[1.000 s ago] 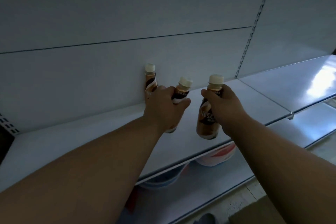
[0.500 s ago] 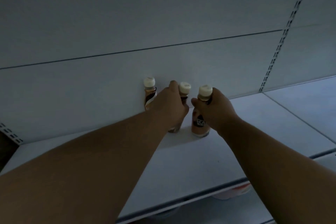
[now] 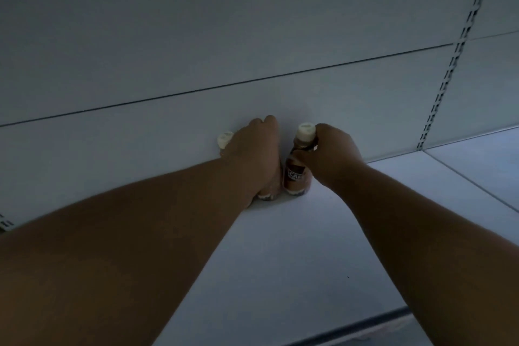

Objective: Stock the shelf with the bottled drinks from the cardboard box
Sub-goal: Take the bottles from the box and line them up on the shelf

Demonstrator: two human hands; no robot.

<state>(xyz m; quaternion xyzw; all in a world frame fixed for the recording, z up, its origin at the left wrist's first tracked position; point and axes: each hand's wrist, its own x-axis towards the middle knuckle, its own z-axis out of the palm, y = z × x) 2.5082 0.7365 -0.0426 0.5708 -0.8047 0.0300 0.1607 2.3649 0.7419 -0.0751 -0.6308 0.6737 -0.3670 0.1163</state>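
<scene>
dim white metal shelf (image 3: pixel 323 247) with a pale back panel (image 3: pixel 252 36) behind it and a slotted upright (image 3: pixel 449 70) at about 2 o'clock; a second shelf panel sits further right; left hand (image 3: pixel 252 154) is curled round a bottle (image 3: pixel 268 194) whose base just peeks out; right hand (image 3: pixel 328 152) pinches the neck of the brown coffee bottle (image 3: pixel 298 174), standing upright just beside it; a third cap (image 3: pixel 224 139) shows at 9 o'clock of the left hand; versus half a second ago both bottles have been pushed back against the panel
</scene>
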